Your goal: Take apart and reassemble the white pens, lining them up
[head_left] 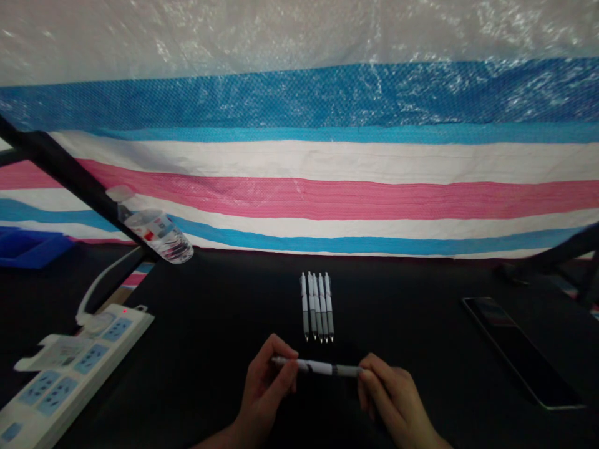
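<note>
The left hand [269, 383] and right hand [393, 390] pinch a white-and-grey ballpoint pen [322, 368] near its ends, its tip hidden by the right. Just beyond them, five matching pens [317, 304] lie on a black table [210, 312]. Left of the hands, a power strip [100, 358] runs out of view; farther, a water bottle's [159, 234] label is unreadable before striped tarpaulin [350, 199].

A slim pen [322, 368], white-barrelled with dark bands and a grey grip, is held nearly level between the left hand [267, 385] and the right hand [394, 394], grey end rightward. Just beyond, five white-and-grey pens [317, 307] lie side by side on the bench [397, 299], metal tips facing it.
</note>
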`<state>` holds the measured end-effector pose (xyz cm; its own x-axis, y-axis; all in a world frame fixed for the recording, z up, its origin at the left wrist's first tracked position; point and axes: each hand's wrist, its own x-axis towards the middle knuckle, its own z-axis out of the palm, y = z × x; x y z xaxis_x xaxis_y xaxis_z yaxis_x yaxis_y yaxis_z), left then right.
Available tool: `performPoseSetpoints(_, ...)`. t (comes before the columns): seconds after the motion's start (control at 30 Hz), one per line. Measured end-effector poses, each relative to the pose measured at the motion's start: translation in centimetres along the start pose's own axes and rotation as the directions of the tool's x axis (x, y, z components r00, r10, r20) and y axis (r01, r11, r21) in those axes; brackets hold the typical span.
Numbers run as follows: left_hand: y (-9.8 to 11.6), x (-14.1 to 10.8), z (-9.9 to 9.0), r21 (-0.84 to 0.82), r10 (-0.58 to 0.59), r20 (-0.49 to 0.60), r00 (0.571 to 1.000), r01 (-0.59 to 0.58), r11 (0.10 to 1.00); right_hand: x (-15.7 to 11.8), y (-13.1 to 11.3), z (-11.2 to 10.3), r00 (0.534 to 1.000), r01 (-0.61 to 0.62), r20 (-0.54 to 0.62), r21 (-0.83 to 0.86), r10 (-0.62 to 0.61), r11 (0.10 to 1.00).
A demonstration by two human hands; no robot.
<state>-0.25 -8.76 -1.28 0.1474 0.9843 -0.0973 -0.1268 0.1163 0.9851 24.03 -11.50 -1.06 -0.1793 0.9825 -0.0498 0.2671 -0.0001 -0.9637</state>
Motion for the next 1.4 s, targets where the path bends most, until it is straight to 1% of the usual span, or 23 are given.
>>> performPoseSetpoints(0.1, -0.08, -0.10, -0.02, 0.000, 0.006, 0.017, 1.000, -0.006, 1.000, 0.01, 0.10, 0.07, 1.000, -0.008, 0.012, -0.018, 0.008, 1.000)
performPoseSetpoints(0.2, -0.11, -0.13, -0.01, 0.003, 0.013, 0.029, 0.999, -0.014, 1.000, -0.11, 0.08, 0.23, 0.998, -0.050, 0.042, 0.043, 0.048, 0.998)
performPoseSetpoints(0.3, -0.02, -0.02, 0.01, -0.021, 0.014, -0.032, 0.999, -0.014, 1.000, -0.07, -0.17, 0.42, 0.997, -0.058, 0.055, 0.155, 0.050, 0.986)
performPoseSetpoints(0.37, 0.08, 0.08, 0.05, -0.050, 0.003, -0.073, 0.997, -0.007, 0.999, 0.09, -0.38, 0.48, 0.999, -0.043, 0.007, 0.192, 0.043, 0.980)
performPoseSetpoints(0.43, 0.13, 0.15, 0.08, -0.067, -0.005, -0.084, 0.996, 0.000, 0.998, 0.27, -0.53, 0.43, 0.998, -0.029, -0.053, 0.163, 0.038, 0.986)
performPoseSetpoints(0.47, 0.13, 0.16, 0.09, -0.068, -0.008, -0.080, 0.997, 0.002, 0.998, 0.35, -0.57, 0.37, 0.997, -0.026, -0.066, 0.131, 0.035, 0.991)
performPoseSetpoints(0.5, 0.11, 0.16, 0.08, -0.066, -0.008, -0.072, 0.997, 0.003, 0.998, 0.39, -0.60, 0.29, 0.998, -0.022, -0.061, 0.100, 0.028, 0.995)
performPoseSetpoints(0.57, 0.02, 0.11, 0.03, -0.062, -0.007, -0.062, 0.998, 0.003, 0.998, 0.42, -0.64, 0.18, 1.000, -0.010, -0.015, 0.058, 0.010, 0.998)
performPoseSetpoints(0.63, -0.07, 0.07, -0.06, -0.060, -0.006, -0.054, 0.999, 0.002, 0.998, 0.36, -0.64, 0.18, 0.999, 0.008, 0.038, 0.049, -0.010, 0.999)
performPoseSetpoints(0.67, -0.10, 0.05, -0.11, -0.059, -0.004, -0.055, 0.999, 0.000, 0.998, 0.32, -0.64, 0.22, 0.999, 0.010, 0.045, 0.055, -0.012, 0.998)
performPoseSetpoints(0.8, -0.11, 0.08, -0.21, -0.047, 0.004, -0.065, 0.998, -0.007, 0.999, 0.21, -0.54, 0.40, 1.000, -0.014, -0.019, 0.069, 0.016, 0.998)
performPoseSetpoints(0.83, -0.11, 0.09, -0.21, -0.045, 0.003, -0.067, 0.998, -0.006, 0.999, 0.20, -0.53, 0.37, 1.000, -0.017, -0.016, 0.057, 0.018, 0.998)
performPoseSetpoints(0.97, -0.17, 0.07, -0.20, -0.050, -0.009, -0.060, 0.998, 0.006, 0.999, 0.29, -0.62, 0.17, 0.998, 0.023, 0.057, 0.028, -0.025, 0.999)
performPoseSetpoints(1.07, -0.17, 0.04, -0.17, -0.041, -0.025, -0.063, 0.998, 0.023, 0.999, 0.35, -0.64, 0.14, 1.000, 0.009, 0.015, 0.029, -0.010, 1.000)
performPoseSetpoints(1.13, -0.12, 0.02, -0.13, -0.026, -0.022, -0.072, 0.997, 0.021, 0.999, 0.30, -0.60, 0.13, 1.000, 0.015, -0.003, -0.018, -0.015, 1.000)
performPoseSetpoints(1.2, -0.02, 0.04, -0.06, -0.012, -0.007, -0.060, 0.998, 0.006, 1.000, 0.20, -0.53, 0.14, 0.998, 0.047, 0.036, -0.056, -0.045, 0.997)
performPoseSetpoints(1.23, 0.04, 0.06, -0.03, -0.004, 0.003, -0.047, 0.999, -0.003, 1.000, 0.14, -0.50, 0.16, 0.997, 0.046, 0.066, -0.050, -0.043, 0.998)
performPoseSetpoints(1.27, 0.11, 0.10, 0.00, 0.005, 0.014, -0.035, 0.999, -0.013, 1.000, 0.10, -0.47, 0.20, 0.995, 0.023, 0.093, -0.024, -0.021, 0.999)
performPoseSetpoints(1.33, 0.22, 0.22, 0.01, 0.025, 0.033, -0.030, 0.999, -0.032, 0.999, 0.10, -0.46, 0.31, 0.989, -0.065, 0.137, 0.060, 0.056, 0.996)
performPoseSetpoints(1.4, 0.24, 0.37, -0.05, 0.034, 0.042, -0.054, 0.998, -0.040, 0.999, 0.21, -0.56, 0.37, 0.985, -0.108, 0.146, 0.101, 0.092, 0.989)
